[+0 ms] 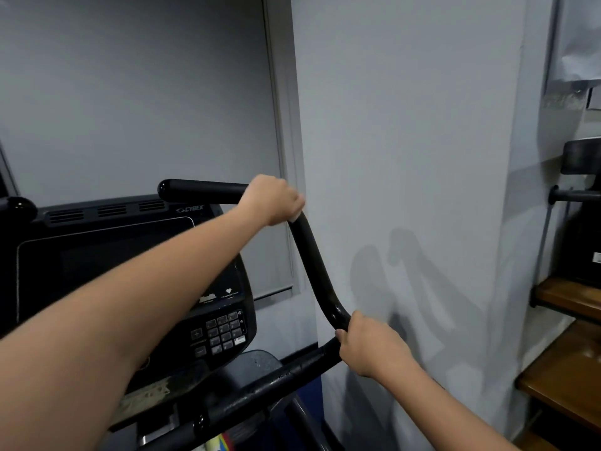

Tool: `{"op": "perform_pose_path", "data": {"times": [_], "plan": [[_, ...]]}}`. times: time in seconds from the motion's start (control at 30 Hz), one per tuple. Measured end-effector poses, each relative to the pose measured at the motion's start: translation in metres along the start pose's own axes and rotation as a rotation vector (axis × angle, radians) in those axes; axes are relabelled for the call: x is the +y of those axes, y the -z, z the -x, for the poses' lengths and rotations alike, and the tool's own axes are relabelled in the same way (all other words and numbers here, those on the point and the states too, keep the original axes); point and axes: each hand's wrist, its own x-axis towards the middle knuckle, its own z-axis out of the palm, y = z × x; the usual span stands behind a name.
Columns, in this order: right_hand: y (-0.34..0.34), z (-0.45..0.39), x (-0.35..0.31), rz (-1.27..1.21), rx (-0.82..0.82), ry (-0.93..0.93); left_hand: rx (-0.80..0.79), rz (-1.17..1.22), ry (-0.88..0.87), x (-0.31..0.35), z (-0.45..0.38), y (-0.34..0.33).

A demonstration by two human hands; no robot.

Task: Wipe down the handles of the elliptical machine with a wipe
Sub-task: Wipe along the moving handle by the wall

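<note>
"CYBEX" reads on the console (130,271); both the left hand (271,200) and right hand (370,348) grip the black handle (312,265), open wall at three o'clock.

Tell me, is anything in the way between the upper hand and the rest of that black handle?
Nothing visible blocks it. The left hand grips the handle at its top bend, a bit of white wipe showing beneath it. The bar runs bare down to the right hand, which grips the lower bend.

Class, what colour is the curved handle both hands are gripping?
Black, slightly glossy: the handle, clearest in the head view.
</note>
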Motion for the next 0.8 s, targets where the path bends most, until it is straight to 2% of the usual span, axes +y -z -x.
{"op": "perform_pose_path", "data": {"times": [0.1, 0.17, 0.27, 0.43, 0.57, 0.63, 0.8], "plan": [[0.0, -0.001, -0.003, -0.014, 0.005, 0.004, -0.184, 0.005, 0.123, 0.003, -0.005, 0.015], [0.0, -0.001, -0.003, -0.006, 0.017, 0.001, -0.194, -0.016, 0.135, 0.008, -0.006, 0.014], [-0.003, -0.004, -0.003, 0.008, 0.045, 0.012, -0.088, -0.031, 0.11, 0.01, -0.001, -0.001], [-0.004, -0.006, -0.004, 0.013, 0.035, 0.011, 0.17, -0.081, -0.057, 0.028, 0.018, -0.035], [-0.003, -0.001, -0.003, 0.033, 0.013, 0.011, 0.231, 0.033, -0.183, 0.02, 0.034, -0.044], [0.0, 0.002, -0.001, 0.046, -0.019, 0.022, 0.219, 0.087, -0.079, -0.005, 0.039, -0.033], [0.008, 0.005, 0.008, 0.051, -0.129, 0.048, 0.067, 0.086, 0.214, -0.08, 0.075, -0.021]]}}
